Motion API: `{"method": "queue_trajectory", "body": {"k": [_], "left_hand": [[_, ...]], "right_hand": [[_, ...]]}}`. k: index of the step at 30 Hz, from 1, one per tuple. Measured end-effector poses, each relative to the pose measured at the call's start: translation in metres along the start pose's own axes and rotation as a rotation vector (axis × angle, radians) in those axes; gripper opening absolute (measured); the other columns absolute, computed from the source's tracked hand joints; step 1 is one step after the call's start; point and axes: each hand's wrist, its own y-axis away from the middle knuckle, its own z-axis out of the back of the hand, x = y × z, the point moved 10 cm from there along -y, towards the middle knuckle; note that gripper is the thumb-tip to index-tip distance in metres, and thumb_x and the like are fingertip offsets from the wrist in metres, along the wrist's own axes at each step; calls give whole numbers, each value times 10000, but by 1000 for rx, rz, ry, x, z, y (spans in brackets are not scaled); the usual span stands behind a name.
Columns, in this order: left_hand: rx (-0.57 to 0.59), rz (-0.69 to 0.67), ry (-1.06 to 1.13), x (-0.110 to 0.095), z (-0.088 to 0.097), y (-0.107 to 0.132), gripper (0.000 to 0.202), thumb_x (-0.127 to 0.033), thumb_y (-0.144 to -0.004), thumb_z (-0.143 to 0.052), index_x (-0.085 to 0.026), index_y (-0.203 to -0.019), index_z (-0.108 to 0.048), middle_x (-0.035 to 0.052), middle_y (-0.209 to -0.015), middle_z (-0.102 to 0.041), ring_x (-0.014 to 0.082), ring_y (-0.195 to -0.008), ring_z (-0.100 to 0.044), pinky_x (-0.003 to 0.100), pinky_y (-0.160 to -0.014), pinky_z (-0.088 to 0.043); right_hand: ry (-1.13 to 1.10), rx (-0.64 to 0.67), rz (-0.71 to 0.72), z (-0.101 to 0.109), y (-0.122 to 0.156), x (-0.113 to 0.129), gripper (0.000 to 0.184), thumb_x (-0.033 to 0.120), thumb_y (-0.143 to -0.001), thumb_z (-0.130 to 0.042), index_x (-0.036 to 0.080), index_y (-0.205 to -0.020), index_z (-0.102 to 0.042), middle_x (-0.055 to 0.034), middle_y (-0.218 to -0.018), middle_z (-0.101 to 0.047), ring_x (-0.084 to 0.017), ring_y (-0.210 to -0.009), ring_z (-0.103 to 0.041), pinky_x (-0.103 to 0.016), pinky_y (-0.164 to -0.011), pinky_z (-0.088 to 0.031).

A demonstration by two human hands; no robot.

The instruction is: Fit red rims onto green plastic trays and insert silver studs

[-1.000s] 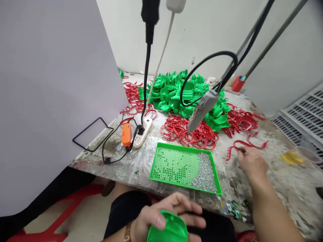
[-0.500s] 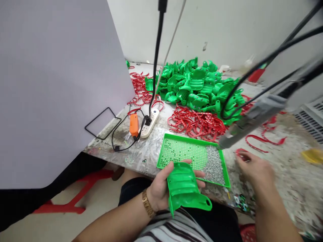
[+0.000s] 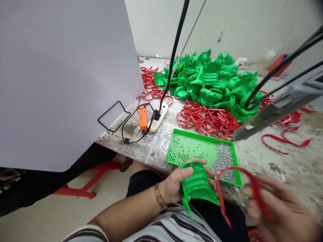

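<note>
the left hand (image 3: 175, 183) holds a ribbed green plastic shell (image 3: 198, 185); the right hand (image 3: 277, 205), a blur from here, grips a curved red strap (image 3: 253, 181). small metal pins (image 3: 224, 163) crowd one end of the green tray (image 3: 190, 149) on the bench (image 3: 297, 164).

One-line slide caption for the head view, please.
Left hand holds a green plastic part, right hand a curved red strip, near a green tray.

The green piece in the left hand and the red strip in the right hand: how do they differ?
The green piece is broad and ridged; the red strip is narrow and bent into an arch.
The green piece looks fairly sharp; the red strip is blurred.
Both are held: the green piece by the left hand, the red strip by the right hand.
</note>
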Motion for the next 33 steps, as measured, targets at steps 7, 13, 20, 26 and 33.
{"method": "queue_trajectory", "body": {"k": [7,13,20,26,33], "left_hand": [[-284,-45,-44,6,25,12,510,-288,-596,-753,-143,-1067,-622,96,-952,-678,232,-883,-645,366,-893,-447],[-240,95,115,25,34,15,620,-592,-663,-680,-94,-1031,-650,149,-969,-689,319,-1045,-605,449,-972,-394],[-188,232,85,37,36,20,585,-530,-608,-721,-80,-978,-671,149,-998,-688,313,-1070,-595,428,-1016,-361],[-117,207,59,39,30,20,613,-523,-636,-707,-94,-1070,-647,146,-1020,-682,315,-1099,-582,441,-1017,-354],[-49,165,31,32,22,19,746,-653,-639,-670,-69,-1102,-635,178,-1061,-661,341,-1156,-544,456,-1025,-342]], "right_hand": [[707,91,669,-100,32,59,320,273,-867,-561,178,-1171,-596,-9,-825,-687,-77,-613,-643,-149,-594,-522],[787,169,723,-100,28,53,368,304,-899,-524,163,-1236,-563,-2,-811,-674,-69,-601,-627,-158,-563,-489],[854,261,806,-112,35,65,287,282,-909,-508,233,-1177,-597,18,-832,-671,-64,-618,-617,-167,-578,-454],[711,323,645,-110,24,66,190,303,-889,-555,215,-1012,-672,2,-744,-591,-49,-627,-552,-168,-596,-424],[617,293,643,-110,27,63,127,258,-862,-581,166,-812,-652,-4,-692,-565,-54,-592,-533,-178,-568,-406]]}}
